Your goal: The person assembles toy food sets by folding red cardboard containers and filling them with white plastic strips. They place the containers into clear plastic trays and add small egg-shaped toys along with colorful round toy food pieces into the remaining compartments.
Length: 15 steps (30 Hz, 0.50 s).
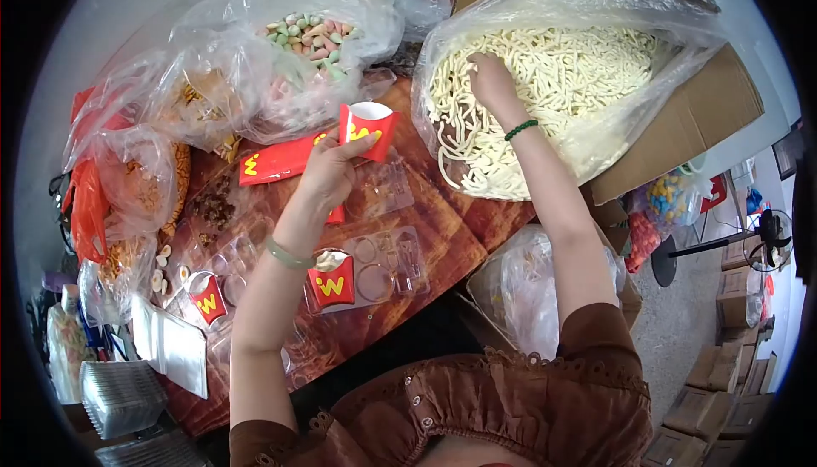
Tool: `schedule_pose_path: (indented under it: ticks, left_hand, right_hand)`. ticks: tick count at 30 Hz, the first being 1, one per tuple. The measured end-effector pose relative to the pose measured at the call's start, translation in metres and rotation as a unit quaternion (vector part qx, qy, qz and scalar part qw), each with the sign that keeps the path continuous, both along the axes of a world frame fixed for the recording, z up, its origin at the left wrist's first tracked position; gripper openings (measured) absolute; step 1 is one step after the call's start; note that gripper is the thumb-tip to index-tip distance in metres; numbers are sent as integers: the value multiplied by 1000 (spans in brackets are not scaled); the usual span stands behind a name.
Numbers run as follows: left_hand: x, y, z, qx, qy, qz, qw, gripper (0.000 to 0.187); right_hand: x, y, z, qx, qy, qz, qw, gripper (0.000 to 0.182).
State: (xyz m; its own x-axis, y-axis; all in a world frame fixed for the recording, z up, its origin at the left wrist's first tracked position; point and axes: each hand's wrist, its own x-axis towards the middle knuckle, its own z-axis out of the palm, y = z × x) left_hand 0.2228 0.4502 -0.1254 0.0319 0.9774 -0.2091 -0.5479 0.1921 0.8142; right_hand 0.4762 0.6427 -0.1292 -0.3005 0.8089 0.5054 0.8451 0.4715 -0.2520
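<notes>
My left hand [328,173] is closed around a red fries carton [385,129] with a yellow logo, its top gaping and no sticks visible inside. Beneath that hand lie flat red cartons [277,160] on the table. My right hand [494,84] reaches into a large clear plastic bag [545,11] full of pale, fry-shaped sticks [587,84]. Its fingers curl down among the sticks; what they grip is hidden. Nearer me, a red carton with pale sticks [332,280] sits in a clear plastic tray [387,271]. Another red carton [206,298] stands farther left.
Bags of pastel cone-shaped pieces [315,37] and orange-brown snacks [140,186] line the table's [451,212] back left. Stacked clear trays [123,395] stand lower left. The stick bag rests in a cardboard box [689,118]. A floor fan [664,261] and boxes are at right.
</notes>
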Motion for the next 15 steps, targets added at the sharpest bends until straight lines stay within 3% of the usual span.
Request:
schedule_pose_path:
  ticks: [1,5,7,12,14,15]
  left_hand:
    - [13,-1,-2,-3,1,-22,1000,33]
    - [48,-8,-14,-10,3,-45,999,34]
    - [54,-14,-14,-15,0,-47,999,34]
    - [55,-16,-13,-26,9,-40,999,35]
    - [52,-15,-14,-40,16,-40,998,35]
    - [50,-16,-12,-42,15,-41,998,36]
  right_hand:
    - [1,5,0,63,3,-1,998,30]
    - [-23,12,-4,63,-37,-36,997,34]
    - [-35,25,-21,25,-128,-17,991,31]
    - [-53,38,-58,1,-54,-57,997,24]
    - [-49,42,-66,-135,-12,-23,991,28]
    - [-42,33,-56,-113,-25,-8,993,30]
